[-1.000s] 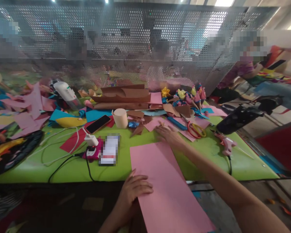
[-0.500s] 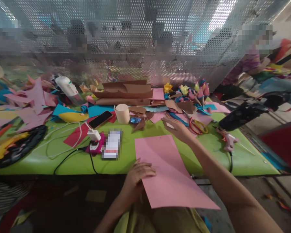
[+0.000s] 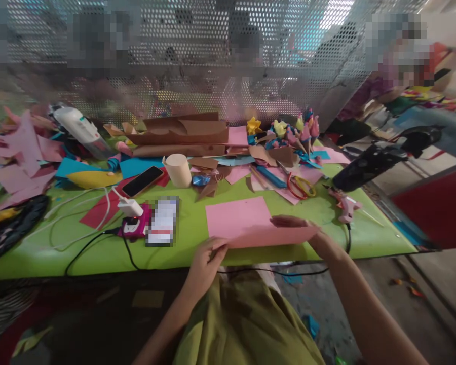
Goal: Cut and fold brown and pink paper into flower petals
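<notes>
A pink paper sheet lies on the green table, its near part lifted and bent towards the far edge. My left hand pinches the sheet's near left corner at the table's front edge. My right hand grips the sheet's lifted near right edge, fingers closed over the paper. My olive-green lap shows below the table edge.
Red-and-yellow scissors, a pink glue gun, a paper cup, a phone, a charger with cables and heaps of coloured paper scraps lie about. A perforated metal screen closes off the back. Other people sit behind it and at right.
My right hand came back from the far scraps and took the sheet's right edge. The sheet's overhanging near part has been raised and bent over towards the far edge. The camera tilted down.
</notes>
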Motion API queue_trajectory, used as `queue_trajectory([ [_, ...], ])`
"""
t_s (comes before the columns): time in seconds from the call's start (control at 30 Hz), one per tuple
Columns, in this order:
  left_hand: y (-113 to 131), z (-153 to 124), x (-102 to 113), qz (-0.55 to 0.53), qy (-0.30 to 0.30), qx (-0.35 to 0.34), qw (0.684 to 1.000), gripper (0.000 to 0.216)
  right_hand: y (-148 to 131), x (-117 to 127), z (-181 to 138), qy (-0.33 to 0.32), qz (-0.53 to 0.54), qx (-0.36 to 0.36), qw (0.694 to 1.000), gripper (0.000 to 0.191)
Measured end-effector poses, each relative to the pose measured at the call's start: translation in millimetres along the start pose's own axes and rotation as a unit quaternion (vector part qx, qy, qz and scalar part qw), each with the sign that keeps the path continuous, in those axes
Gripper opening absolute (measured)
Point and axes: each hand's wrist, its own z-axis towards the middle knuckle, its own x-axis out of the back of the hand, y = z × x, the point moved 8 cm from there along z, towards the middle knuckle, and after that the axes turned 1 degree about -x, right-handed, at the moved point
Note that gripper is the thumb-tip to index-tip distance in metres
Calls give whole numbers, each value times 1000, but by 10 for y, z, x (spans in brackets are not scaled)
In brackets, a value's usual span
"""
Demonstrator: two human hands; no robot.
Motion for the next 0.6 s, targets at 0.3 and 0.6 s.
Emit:
queue_trajectory([
  [0.3,16,-108,-31,96,-48,-23,994,21,-331,-630,701,-10,-440,148,886,48],
  [0.6,-18,-84,-36,116,-54,-24,991,26,-1,-487,597,48,-553,77,828,61],
])
